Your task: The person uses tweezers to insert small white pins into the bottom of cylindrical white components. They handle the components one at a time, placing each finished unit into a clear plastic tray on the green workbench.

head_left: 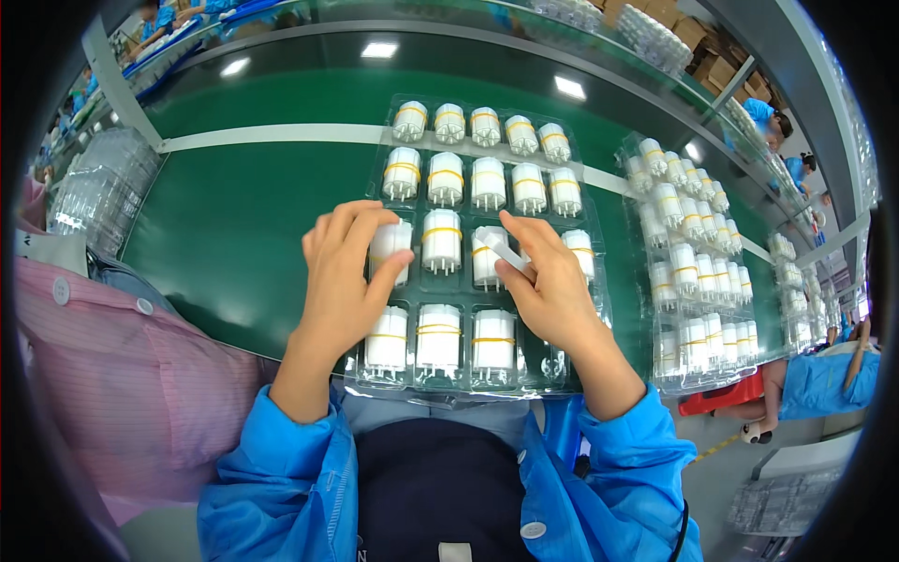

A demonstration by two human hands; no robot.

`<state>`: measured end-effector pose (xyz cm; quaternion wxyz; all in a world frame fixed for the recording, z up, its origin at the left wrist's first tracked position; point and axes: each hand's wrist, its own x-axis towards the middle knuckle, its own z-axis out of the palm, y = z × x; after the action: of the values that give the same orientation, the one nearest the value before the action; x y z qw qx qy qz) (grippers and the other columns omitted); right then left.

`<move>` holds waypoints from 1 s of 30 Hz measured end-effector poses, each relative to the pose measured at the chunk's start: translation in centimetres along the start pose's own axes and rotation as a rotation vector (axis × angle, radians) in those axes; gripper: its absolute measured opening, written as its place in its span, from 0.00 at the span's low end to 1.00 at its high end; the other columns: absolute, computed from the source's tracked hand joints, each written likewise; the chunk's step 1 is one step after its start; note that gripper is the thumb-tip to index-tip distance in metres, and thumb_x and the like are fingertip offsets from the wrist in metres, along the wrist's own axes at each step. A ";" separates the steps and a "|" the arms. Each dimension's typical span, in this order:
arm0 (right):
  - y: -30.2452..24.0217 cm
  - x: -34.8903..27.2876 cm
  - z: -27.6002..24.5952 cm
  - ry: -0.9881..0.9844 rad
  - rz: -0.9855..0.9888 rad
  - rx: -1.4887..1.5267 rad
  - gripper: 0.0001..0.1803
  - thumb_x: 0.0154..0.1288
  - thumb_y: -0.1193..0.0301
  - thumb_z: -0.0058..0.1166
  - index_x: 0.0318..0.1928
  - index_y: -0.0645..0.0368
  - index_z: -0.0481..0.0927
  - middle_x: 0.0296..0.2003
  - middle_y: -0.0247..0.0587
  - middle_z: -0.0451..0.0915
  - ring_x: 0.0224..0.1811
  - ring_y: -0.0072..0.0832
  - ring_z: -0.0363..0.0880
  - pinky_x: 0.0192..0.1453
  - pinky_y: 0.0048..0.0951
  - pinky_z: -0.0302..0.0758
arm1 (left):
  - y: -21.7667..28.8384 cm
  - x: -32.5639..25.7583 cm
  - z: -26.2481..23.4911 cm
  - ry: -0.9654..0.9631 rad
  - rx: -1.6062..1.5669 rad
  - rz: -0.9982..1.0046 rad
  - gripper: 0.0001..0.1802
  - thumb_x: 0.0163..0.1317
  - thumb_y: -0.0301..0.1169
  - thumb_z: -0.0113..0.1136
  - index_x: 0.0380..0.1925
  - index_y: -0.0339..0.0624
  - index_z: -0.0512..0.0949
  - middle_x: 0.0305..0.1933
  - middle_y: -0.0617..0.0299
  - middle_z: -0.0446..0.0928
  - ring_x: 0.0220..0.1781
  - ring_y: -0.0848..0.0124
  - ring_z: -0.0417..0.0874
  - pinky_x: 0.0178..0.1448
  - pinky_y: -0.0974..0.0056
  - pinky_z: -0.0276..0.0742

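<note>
A clear plastic tray [537, 367] lies in front of me, holding rows of white cylindrical plugs [441, 242] with metal prongs and yellow bands. My left hand [345, 267] has its thumb and fingers closed around a white plug [390, 245] at the left end of the third row; the hand partly hides it. Pinched between thumb and fingers of my right hand [552, 281] is a small white strip [503, 248]. That strip crosses in front of another banded plug [486, 266] in the same row.
The tray rests on a green conveyor belt [234, 225] with a pale cross stripe [272, 137]. More filled trays [693, 272] stand to the right. Stacked clear trays [103, 192] are at the left, beside a person in a pink striped garment [140, 365]. Other workers [829, 379] sit farther right.
</note>
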<state>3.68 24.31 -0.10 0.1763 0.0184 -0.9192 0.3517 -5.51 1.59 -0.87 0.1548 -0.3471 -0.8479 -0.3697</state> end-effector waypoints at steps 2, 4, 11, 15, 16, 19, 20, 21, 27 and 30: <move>-0.4 0.1 0.0 -0.022 0.004 0.015 0.24 0.59 0.79 0.59 0.57 0.65 0.74 0.53 0.54 0.74 0.45 0.49 0.80 0.45 0.39 0.79 | 0.2 -0.5 -0.6 0.026 -0.260 0.003 0.17 0.54 0.24 0.66 0.46 0.38 0.77 0.55 0.50 0.77 0.57 0.56 0.77 0.62 0.55 0.69; -0.5 0.2 0.0 -0.020 0.023 0.049 0.22 0.59 0.79 0.60 0.55 0.64 0.74 0.52 0.53 0.75 0.44 0.48 0.80 0.44 0.39 0.80 | -0.1 -0.8 -0.7 0.044 -0.264 0.117 0.22 0.51 0.19 0.67 0.48 0.36 0.75 0.56 0.48 0.77 0.57 0.57 0.79 0.61 0.58 0.73; -1.4 0.7 -0.3 -0.069 0.141 0.111 0.20 0.59 0.79 0.61 0.52 0.60 0.72 0.45 0.49 0.75 0.35 0.36 0.78 0.35 0.32 0.76 | 0.1 -1.1 0.2 0.085 -0.383 -0.037 0.30 0.53 0.21 0.67 0.58 0.36 0.71 0.57 0.50 0.76 0.57 0.58 0.78 0.64 0.56 0.69; -1.0 0.5 0.1 -0.037 0.097 0.139 0.22 0.59 0.83 0.61 0.53 0.59 0.70 0.47 0.40 0.73 0.23 0.15 0.73 0.24 0.20 0.67 | -1.0 -0.7 0.6 -0.020 0.040 -0.036 0.27 0.60 0.31 0.64 0.59 0.37 0.71 0.60 0.52 0.73 0.62 0.57 0.72 0.68 0.54 0.59; -0.8 0.4 0.1 -0.021 0.116 0.180 0.24 0.58 0.83 0.62 0.54 0.59 0.70 0.48 0.39 0.72 0.25 0.15 0.73 0.26 0.20 0.69 | -1.2 -0.5 0.9 -0.043 0.166 -0.008 0.27 0.61 0.34 0.63 0.59 0.37 0.72 0.61 0.53 0.72 0.63 0.56 0.70 0.69 0.53 0.56; -1.0 0.2 0.0 0.033 0.185 0.355 0.29 0.53 0.81 0.66 0.55 0.59 0.70 0.48 0.39 0.69 0.32 0.19 0.75 0.31 0.21 0.74 | -0.1 -0.4 0.1 -0.011 0.123 -0.033 0.26 0.62 0.36 0.61 0.59 0.37 0.73 0.62 0.52 0.70 0.66 0.57 0.65 0.71 0.53 0.51; -1.3 0.1 -0.1 0.056 0.221 0.444 0.30 0.52 0.80 0.68 0.55 0.59 0.70 0.46 0.40 0.69 0.34 0.22 0.77 0.33 0.23 0.78 | 0.6 -0.5 -0.3 0.016 0.113 -0.021 0.26 0.62 0.35 0.61 0.59 0.36 0.73 0.62 0.52 0.70 0.66 0.57 0.66 0.70 0.54 0.52; -1.2 0.0 -0.2 0.073 0.211 0.488 0.31 0.50 0.82 0.69 0.56 0.58 0.72 0.47 0.36 0.67 0.33 0.16 0.74 0.31 0.20 0.73 | 1.4 -0.5 -0.9 -0.007 0.031 -0.004 0.26 0.61 0.32 0.61 0.59 0.35 0.73 0.63 0.52 0.70 0.64 0.55 0.68 0.69 0.54 0.56; -4.9 -2.1 -2.0 0.039 -0.043 0.570 0.31 0.47 0.81 0.71 0.54 0.59 0.75 0.46 0.36 0.66 0.27 0.13 0.67 0.27 0.17 0.63 | 5.6 -2.6 -1.9 -0.219 -0.835 -0.022 0.34 0.64 0.31 0.61 0.68 0.34 0.63 0.67 0.49 0.67 0.70 0.57 0.66 0.69 0.53 0.64; -7.6 -3.7 -1.9 -0.021 -0.101 0.551 0.31 0.47 0.78 0.72 0.55 0.60 0.78 0.52 0.40 0.66 0.23 0.11 0.64 0.27 0.15 0.61 | 7.4 -4.5 -2.2 -0.412 -1.389 -0.202 0.35 0.69 0.26 0.56 0.72 0.33 0.54 0.71 0.51 0.61 0.73 0.62 0.63 0.70 0.58 0.64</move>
<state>8.96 19.45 4.84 0.1725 0.1151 -0.7887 0.5788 2.95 1.45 2.15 -0.2987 -0.3480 -0.4576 -0.7618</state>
